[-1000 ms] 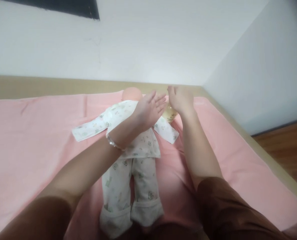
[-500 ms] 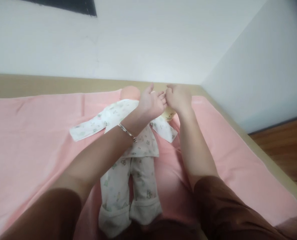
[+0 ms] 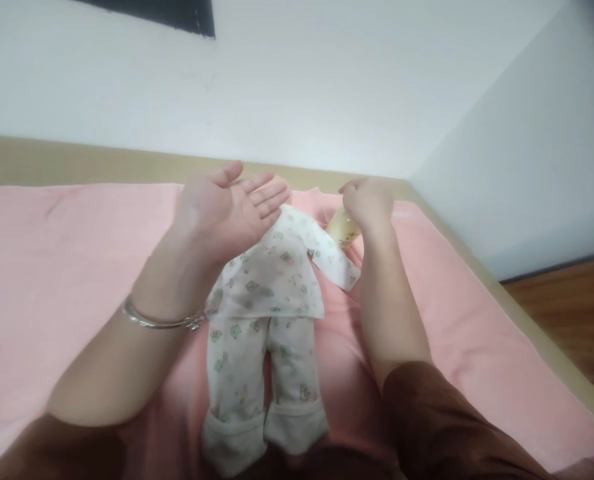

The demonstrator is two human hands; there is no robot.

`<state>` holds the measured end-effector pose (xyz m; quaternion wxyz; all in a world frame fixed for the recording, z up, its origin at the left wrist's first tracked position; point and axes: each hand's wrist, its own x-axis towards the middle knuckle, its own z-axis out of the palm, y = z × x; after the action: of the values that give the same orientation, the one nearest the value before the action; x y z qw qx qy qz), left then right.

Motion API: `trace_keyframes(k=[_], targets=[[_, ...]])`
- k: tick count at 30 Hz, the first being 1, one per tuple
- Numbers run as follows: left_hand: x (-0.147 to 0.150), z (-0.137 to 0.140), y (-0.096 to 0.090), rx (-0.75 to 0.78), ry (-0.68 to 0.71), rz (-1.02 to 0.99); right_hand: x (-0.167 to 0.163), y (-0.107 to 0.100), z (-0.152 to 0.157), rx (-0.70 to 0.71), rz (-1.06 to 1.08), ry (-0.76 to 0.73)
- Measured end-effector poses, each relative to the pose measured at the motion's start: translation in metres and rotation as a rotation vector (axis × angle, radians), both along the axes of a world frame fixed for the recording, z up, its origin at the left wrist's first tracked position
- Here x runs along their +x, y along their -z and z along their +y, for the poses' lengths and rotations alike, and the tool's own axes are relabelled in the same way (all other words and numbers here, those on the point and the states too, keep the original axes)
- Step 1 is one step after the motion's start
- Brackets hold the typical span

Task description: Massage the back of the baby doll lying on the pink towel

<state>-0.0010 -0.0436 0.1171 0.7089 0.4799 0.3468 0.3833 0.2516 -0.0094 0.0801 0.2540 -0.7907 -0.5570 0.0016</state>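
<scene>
A doll lies on its back in a white printed top point(image 3: 277, 267) and matching trousers point(image 3: 241, 367) with folded-up cuffs. Its peach-coloured head point(image 3: 283, 190) is mostly hidden behind my left hand point(image 3: 231, 213). That hand is raised over the doll's upper body, palm up, its fingers stretched out and nothing visible in it. To the right, my right hand point(image 3: 369, 203) is curled over the top of a small bottle point(image 3: 344, 228) of pale yellow liquid. The bottle stands beside the doll's sleeve point(image 3: 334, 257); its upper part is covered by my fingers.
A pink cloth point(image 3: 67, 280) covers the table, whose tan edge point(image 3: 77, 150) runs along a white wall point(image 3: 301, 87). A dark panel point(image 3: 177, 13) hangs at the upper left. Wooden flooring point(image 3: 561, 313) shows at the right.
My left hand has drawn away from the right hand, moving left and nearer to me, with its palm open. The right hand stays at the bottle. The view has shifted slightly.
</scene>
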Motion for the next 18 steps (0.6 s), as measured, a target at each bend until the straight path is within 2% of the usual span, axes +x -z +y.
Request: trace_keyframes(k=[6, 10, 13, 18], targets=[[-0.029, 0.0, -0.013, 0.134, -0.118, 0.039, -0.001, -0.003, -0.001, -0.036, 0.026, -0.002], [-0.034, -0.008, -0.019, 0.15, -0.055, 0.062, 0.001, -0.003, -0.001, -0.048, 0.097, 0.006], [-0.03, -0.018, -0.023, 0.114, 0.008, 0.042, 0.004, 0.0, 0.0, 0.038, 0.127, -0.038], [-0.018, -0.031, -0.024, 0.01, -0.012, -0.092, -0.003, -0.004, -0.009, 0.276, 0.062, -0.12]])
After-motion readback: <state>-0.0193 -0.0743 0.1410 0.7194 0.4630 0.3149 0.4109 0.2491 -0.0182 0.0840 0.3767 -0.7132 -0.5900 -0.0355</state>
